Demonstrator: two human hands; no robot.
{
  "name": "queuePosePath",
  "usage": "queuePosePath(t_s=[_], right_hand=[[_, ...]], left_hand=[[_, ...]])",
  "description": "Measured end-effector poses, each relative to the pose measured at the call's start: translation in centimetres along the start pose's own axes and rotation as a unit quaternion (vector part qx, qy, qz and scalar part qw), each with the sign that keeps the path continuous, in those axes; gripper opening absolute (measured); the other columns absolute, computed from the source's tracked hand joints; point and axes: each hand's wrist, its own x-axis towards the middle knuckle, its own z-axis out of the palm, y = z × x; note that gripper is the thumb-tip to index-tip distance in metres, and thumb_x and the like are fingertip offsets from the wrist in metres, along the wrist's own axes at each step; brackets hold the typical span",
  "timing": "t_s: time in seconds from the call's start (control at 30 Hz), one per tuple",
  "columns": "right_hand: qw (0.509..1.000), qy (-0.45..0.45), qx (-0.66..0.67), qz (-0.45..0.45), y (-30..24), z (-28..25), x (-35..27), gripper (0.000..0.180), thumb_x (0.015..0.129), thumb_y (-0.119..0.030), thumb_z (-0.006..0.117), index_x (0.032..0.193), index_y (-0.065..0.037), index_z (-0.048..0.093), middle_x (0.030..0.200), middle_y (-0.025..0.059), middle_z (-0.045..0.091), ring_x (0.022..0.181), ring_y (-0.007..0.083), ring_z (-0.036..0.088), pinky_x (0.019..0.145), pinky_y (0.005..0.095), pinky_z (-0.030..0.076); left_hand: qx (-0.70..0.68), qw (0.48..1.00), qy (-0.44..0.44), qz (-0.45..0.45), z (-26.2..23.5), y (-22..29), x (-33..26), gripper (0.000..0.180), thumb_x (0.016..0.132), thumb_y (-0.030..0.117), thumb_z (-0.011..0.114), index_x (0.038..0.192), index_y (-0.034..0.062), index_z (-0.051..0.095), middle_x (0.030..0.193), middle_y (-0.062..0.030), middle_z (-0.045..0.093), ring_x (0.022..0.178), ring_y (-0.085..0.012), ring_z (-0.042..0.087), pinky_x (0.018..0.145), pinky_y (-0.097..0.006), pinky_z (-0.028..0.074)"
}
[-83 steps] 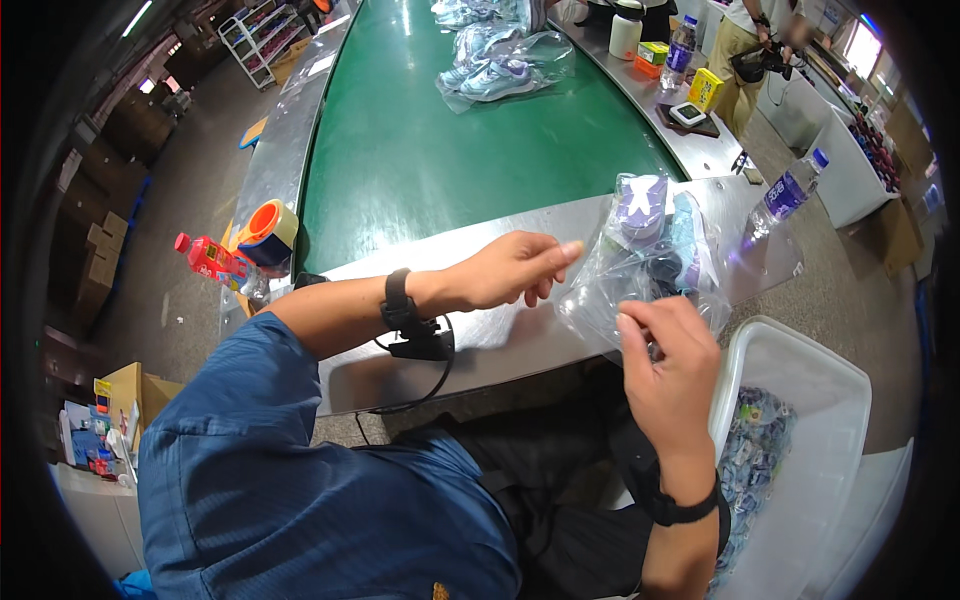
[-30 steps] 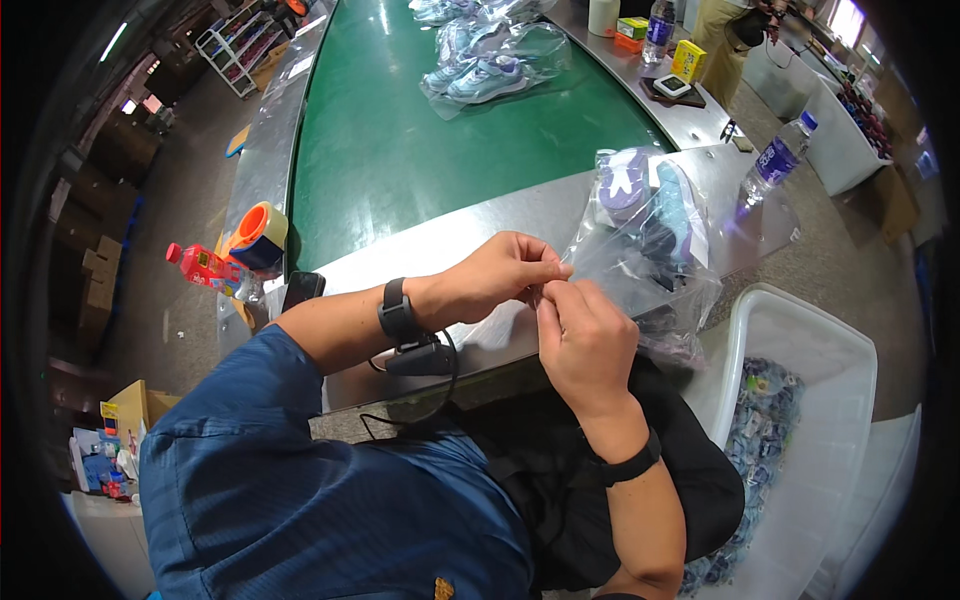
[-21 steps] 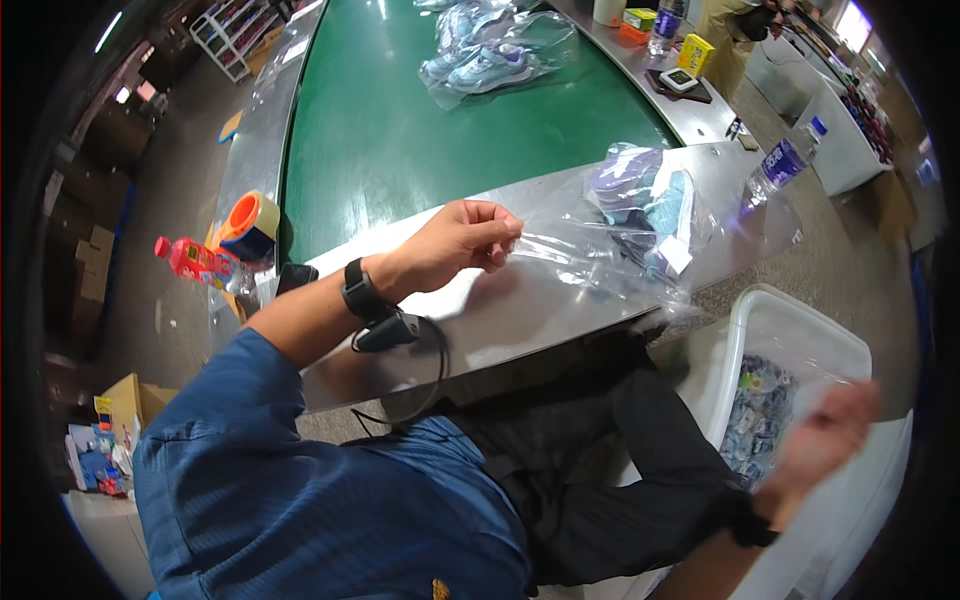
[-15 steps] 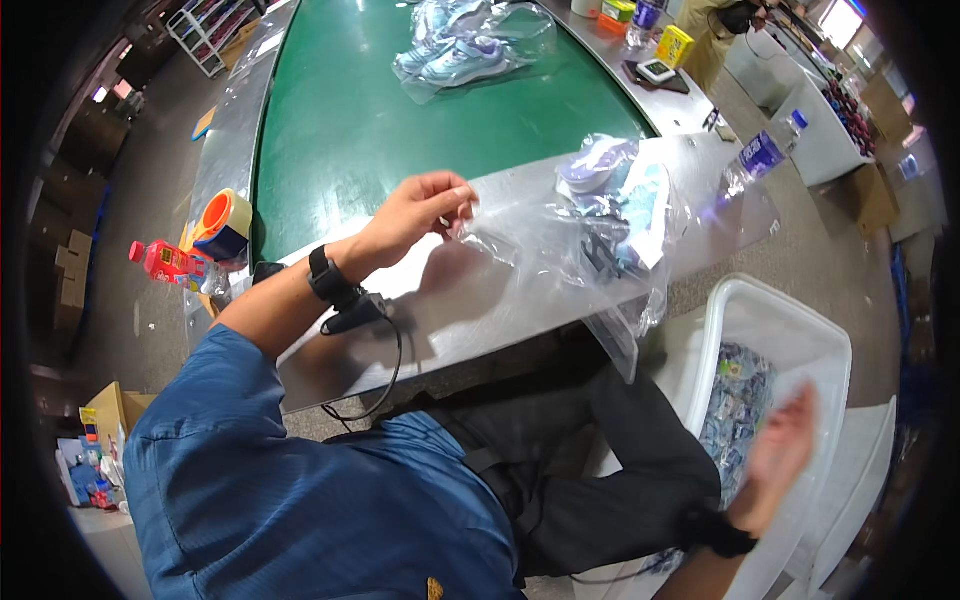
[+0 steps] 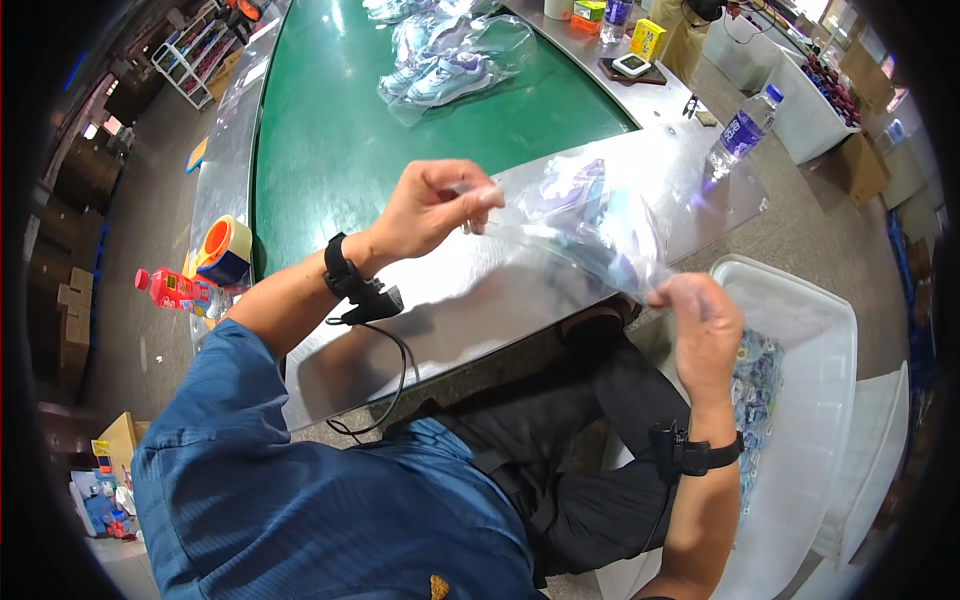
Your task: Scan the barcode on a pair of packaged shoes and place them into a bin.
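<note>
A clear plastic bag (image 5: 545, 238) with pale blue and purple sneakers (image 5: 578, 190) inside lies over the metal tabletop (image 5: 440, 320). My left hand (image 5: 440, 208) is closed in a pinch on the bag's left end. At the bag's near right corner, my right hand (image 5: 703, 328) grips the plastic between thumb and fingers. The film stretches between both hands, and glare blurs the shoes' outlines.
Bagged sneakers (image 5: 450, 72) lie on the green conveyor belt (image 5: 330, 130). A white bin (image 5: 835, 400) of small packets stands at my right. A water bottle (image 5: 745, 130) is on the table's right end; tape rolls (image 5: 225, 250) and a red bottle (image 5: 165, 287) sit left.
My right hand has come up from over the white bin and taken hold of the bag's right corner. My left hand has shifted slightly right, keeping its pinch.
</note>
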Motion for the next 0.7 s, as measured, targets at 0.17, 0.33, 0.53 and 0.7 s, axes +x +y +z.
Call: queuePosePath(t_s=[0.17,0.33,0.53,0.7], right_hand=[[0.979,0.122,-0.024,0.16,4.9,1.1,2.3,0.043,0.1,-0.028,0.065,0.071,0.002,0.06,0.058,0.0018,0.057,0.053,0.0096,0.049,0.052,0.0286,0.038],[0.953,0.149,-0.127,0.232,10.5,3.4,-0.4,0.042,0.096,-0.034,0.068,0.072,-0.001,0.061,0.066,0.0016,0.061,0.059,0.012,0.05,0.055,0.0333,0.041],[0.808,0.116,0.332,0.473,5.8,4.1,-3.0,0.07,0.092,-0.065,0.062,0.134,-0.008,0.059,0.125,0.0118,0.063,0.106,0.026,0.06,0.092,0.0532,0.051],[0.831,0.163,0.415,0.333,2.9,2.0,-2.6,0.056,0.086,-0.028,0.079,0.127,0.003,0.055,0.118,0.0145,0.066,0.1,0.024,0.067,0.084,0.0411,0.056]], left_hand=[[0.122,0.987,0.012,-0.108,1.1,-4.5,5.0,0.034,0.099,0.03,0.068,0.082,0.0006,0.072,0.061,-0.0011,0.061,0.058,-0.0095,0.056,0.056,-0.03,0.047],[0.364,0.917,-0.046,-0.156,2.7,-7.8,4.3,0.039,0.097,0.038,0.065,0.085,0.0015,0.074,0.068,-0.015,0.067,0.062,-0.0256,0.062,0.067,-0.042,0.052],[0.317,0.943,-0.01,-0.101,3.9,-8.9,3.2,0.035,0.098,0.031,0.062,0.116,0.0014,0.068,0.1,-0.0188,0.073,0.09,-0.0301,0.07,0.082,-0.04,0.054],[0.154,0.981,-0.074,-0.087,6.6,-8.6,2.8,0.035,0.106,0.022,0.052,0.127,-0.0031,0.063,0.105,-0.0103,0.071,0.095,-0.0172,0.066,0.085,-0.03,0.053]])
